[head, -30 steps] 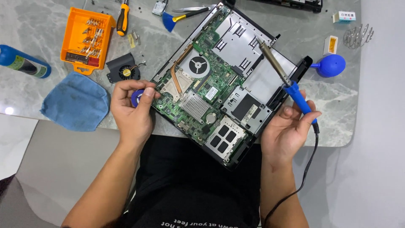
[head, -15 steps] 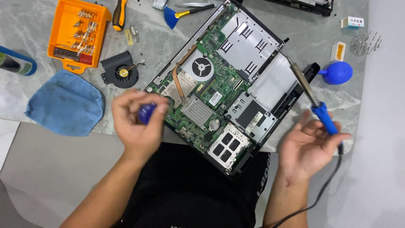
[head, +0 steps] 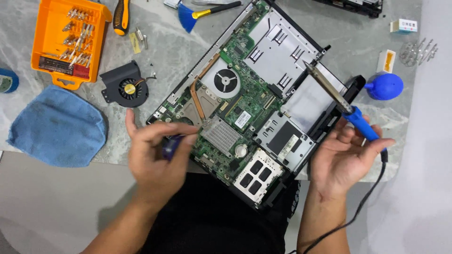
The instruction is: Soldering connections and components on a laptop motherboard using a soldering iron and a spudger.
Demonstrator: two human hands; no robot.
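Our left hand [head: 157, 157] pinches a small dark-blue object [head: 170, 146] beside the opened laptop's green circuit board [head: 235, 110]; our right hand [head: 346, 160], fingers loosely curled, cradles a blue-handled soldering iron [head: 341, 103].

Orange bit case [head: 66, 42] at the table's far left corner; blue cloth [head: 56, 126] at the near left edge; black loose fan [head: 125, 87] between them; blue brush [head: 188, 16] along the far edge; blue blower bulb [head: 385, 86] near the right edge.

left hand [head: 157, 157] blurred, small blue item [head: 170, 145] — unclear
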